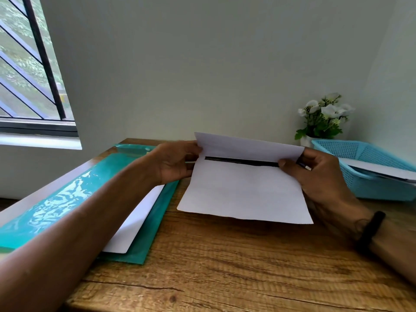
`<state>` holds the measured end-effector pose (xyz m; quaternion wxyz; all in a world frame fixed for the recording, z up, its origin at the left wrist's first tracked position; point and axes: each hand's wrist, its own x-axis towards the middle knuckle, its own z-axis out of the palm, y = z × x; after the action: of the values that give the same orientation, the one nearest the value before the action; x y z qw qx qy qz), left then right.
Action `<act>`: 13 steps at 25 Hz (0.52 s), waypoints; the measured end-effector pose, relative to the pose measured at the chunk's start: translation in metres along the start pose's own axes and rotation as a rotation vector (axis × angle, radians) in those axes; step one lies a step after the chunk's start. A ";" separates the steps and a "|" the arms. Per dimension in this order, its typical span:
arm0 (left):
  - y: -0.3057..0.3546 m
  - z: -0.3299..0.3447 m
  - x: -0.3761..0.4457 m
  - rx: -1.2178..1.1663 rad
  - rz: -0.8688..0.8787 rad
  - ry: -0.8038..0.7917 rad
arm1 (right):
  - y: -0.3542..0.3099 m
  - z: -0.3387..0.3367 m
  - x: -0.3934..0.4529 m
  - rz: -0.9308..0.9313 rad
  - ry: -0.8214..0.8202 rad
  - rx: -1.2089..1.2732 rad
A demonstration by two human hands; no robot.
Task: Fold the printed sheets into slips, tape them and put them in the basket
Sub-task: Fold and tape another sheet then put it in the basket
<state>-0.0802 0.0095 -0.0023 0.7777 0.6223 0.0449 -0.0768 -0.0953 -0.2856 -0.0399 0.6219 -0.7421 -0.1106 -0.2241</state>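
Note:
A white printed sheet (243,190) is held up above the wooden table, its top part bent back along a dark printed band. My left hand (174,162) pinches the sheet's upper left edge. My right hand (315,172) pinches the upper right edge with the thumb in front; a small thin object with a metal end shows between its fingers. The blue basket (369,188) stands at the right and holds folded white paper. More white sheets (132,219) lie on a green folder (157,212) at the left, partly hidden by my left forearm.
A small pot of white flowers (324,118) stands behind the basket against the wall. The wooden table (225,266) stretches toward me below the sheet. A window with dark bars is at the upper left.

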 end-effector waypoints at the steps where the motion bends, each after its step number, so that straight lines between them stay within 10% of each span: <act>1: 0.001 0.000 0.000 -0.033 -0.022 -0.009 | 0.000 0.000 -0.001 -0.013 0.003 -0.018; 13: 0.001 0.001 -0.005 0.117 -0.007 -0.197 | -0.009 0.000 -0.006 -0.119 0.021 -0.157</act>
<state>-0.0852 0.0091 -0.0001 0.7405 0.6558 -0.0341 -0.1431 -0.1042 -0.2831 -0.0349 0.5486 -0.7783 -0.1299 -0.2765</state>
